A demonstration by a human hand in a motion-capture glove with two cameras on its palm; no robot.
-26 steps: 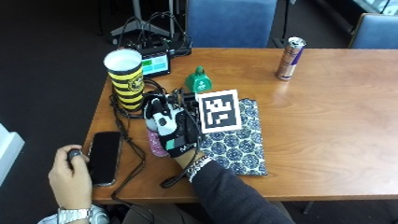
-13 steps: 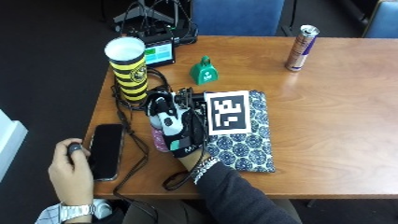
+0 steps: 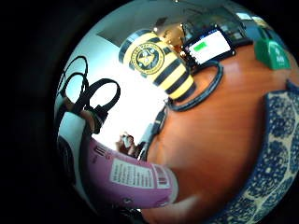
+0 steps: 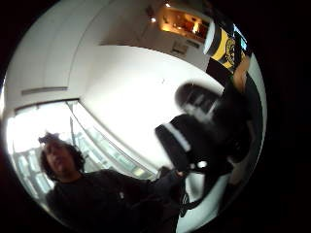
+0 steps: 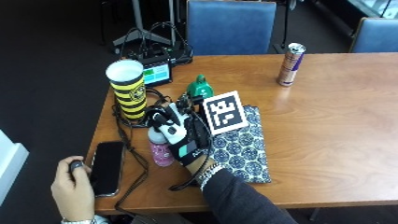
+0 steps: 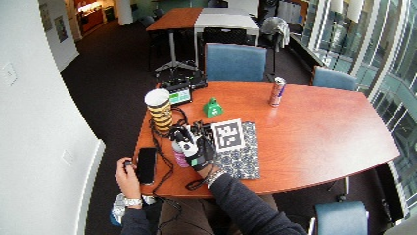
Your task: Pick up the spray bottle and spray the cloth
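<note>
A tall yellow and black striped cup (image 5: 127,88) stands near the left end of the wooden table (image 5: 336,116). Just behind it sits a small screen device (image 5: 157,73) with a lit display, black cables (image 5: 163,42) bunched behind it. A green bell-shaped object (image 5: 200,87) stands nearer the middle. A drink can (image 5: 290,64) stands upright well to the right. A black phone (image 5: 106,161) lies flat near the front left edge. Two blue chairs (image 5: 231,27) stand at the far side.

Black-gloved grip (image 5: 180,135) with white plastic, beaded bracelet (image 5: 208,172), dark sleeve (image 5: 239,198).
</note>
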